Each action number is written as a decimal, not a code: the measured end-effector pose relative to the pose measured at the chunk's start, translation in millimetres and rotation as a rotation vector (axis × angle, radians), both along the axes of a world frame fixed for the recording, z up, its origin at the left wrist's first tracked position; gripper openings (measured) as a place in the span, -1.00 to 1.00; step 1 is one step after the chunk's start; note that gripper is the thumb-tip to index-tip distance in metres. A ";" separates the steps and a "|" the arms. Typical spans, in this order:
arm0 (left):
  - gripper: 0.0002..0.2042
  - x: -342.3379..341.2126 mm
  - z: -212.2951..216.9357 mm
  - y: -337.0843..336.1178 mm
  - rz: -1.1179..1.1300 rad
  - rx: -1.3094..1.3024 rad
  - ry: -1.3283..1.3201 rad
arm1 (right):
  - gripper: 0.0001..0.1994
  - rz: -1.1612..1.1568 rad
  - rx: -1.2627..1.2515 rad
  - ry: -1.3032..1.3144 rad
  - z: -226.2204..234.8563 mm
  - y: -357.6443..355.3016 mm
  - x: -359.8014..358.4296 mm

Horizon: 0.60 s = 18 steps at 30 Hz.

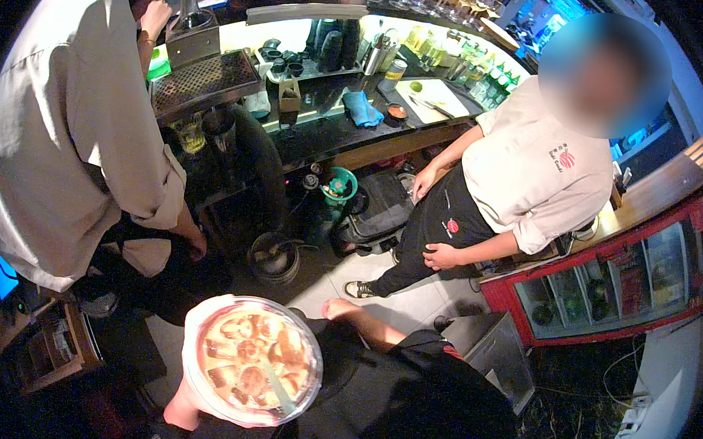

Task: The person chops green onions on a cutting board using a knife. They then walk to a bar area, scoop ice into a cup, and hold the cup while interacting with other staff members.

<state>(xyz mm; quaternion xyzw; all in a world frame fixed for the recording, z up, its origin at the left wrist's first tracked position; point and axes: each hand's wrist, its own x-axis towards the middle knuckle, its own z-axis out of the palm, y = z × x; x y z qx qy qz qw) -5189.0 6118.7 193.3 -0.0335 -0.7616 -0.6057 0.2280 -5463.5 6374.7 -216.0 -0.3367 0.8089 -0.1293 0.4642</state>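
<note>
My left hand (184, 397) is closed around the side of a clear plastic cup (313, 377), close to my body. Inside the cup is a pale, creamy iced drink (248, 351) with several ice cubes, and a straw or stirrer slants up from it. My right hand (340, 308) reaches forward past the cup, near my black clothing, with the bare forearm behind it. Its fingers are too small and partly hidden to read, and I see nothing in it.
A person in a beige shirt (527, 158) stands ahead right, another (73, 118) at left. A bar counter (324, 140) bears a cutting board (449, 102) with lime and knife, and a blue cloth (362, 108). A metal bucket (274, 259) and red-framed fridge (517, 300) border the floor.
</note>
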 end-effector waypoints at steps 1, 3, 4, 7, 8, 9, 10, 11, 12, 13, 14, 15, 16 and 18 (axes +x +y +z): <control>0.25 -8.4 5.6 1.4 -0.022 0.005 0.000 | -0.79 0.090 -0.040 -0.025 0.3 3.9 -8.7; 0.25 -24.8 16.9 6.1 -0.072 0.013 0.010 | -0.80 0.234 -0.068 0.077 -0.1 5.6 -27.5; 0.25 -33.0 19.9 8.1 -0.098 0.010 0.013 | -0.80 0.224 -0.081 0.134 -1.2 5.7 -35.9; 0.25 -55.5 31.3 12.8 -0.164 0.016 0.023 | -0.81 0.150 -0.064 0.196 -0.7 3.3 -52.0; 0.26 -61.5 35.5 13.9 -0.188 0.014 0.029 | -0.81 0.010 -0.002 0.101 0.8 3.8 -54.6; 0.26 -66.8 39.6 15.3 -0.204 0.017 0.031 | -0.79 0.051 -0.081 0.121 2.5 3.4 -59.5; 0.26 -72.7 44.0 17.0 -0.220 0.019 0.037 | -0.77 0.097 -0.112 0.138 5.4 4.9 -61.3; 0.26 -77.5 47.6 19.5 -0.233 0.019 0.041 | -0.75 0.124 -0.120 0.182 6.7 5.6 -65.9; 0.26 -82.2 52.7 21.2 -0.244 0.020 0.047 | -0.73 0.096 -0.128 0.150 8.2 8.2 -68.0; 0.26 -87.0 56.6 23.1 -0.256 0.024 0.054 | -0.73 0.100 -0.178 0.141 6.1 9.5 -71.3; 0.26 -90.2 60.3 24.7 -0.264 0.028 0.060 | -0.73 0.087 -0.184 0.144 2.1 12.4 -74.4; 0.27 -94.4 62.1 27.4 -0.267 0.034 0.068 | -0.72 0.096 -0.215 0.111 -6.5 14.6 -76.4; 0.27 -99.5 62.3 29.6 -0.271 0.039 0.076 | -0.74 0.089 -0.200 0.122 -19.3 14.7 -78.6; 0.27 -111.5 57.4 35.2 -0.277 0.069 0.091 | -0.76 0.062 -0.129 0.136 -55.5 15.5 -84.3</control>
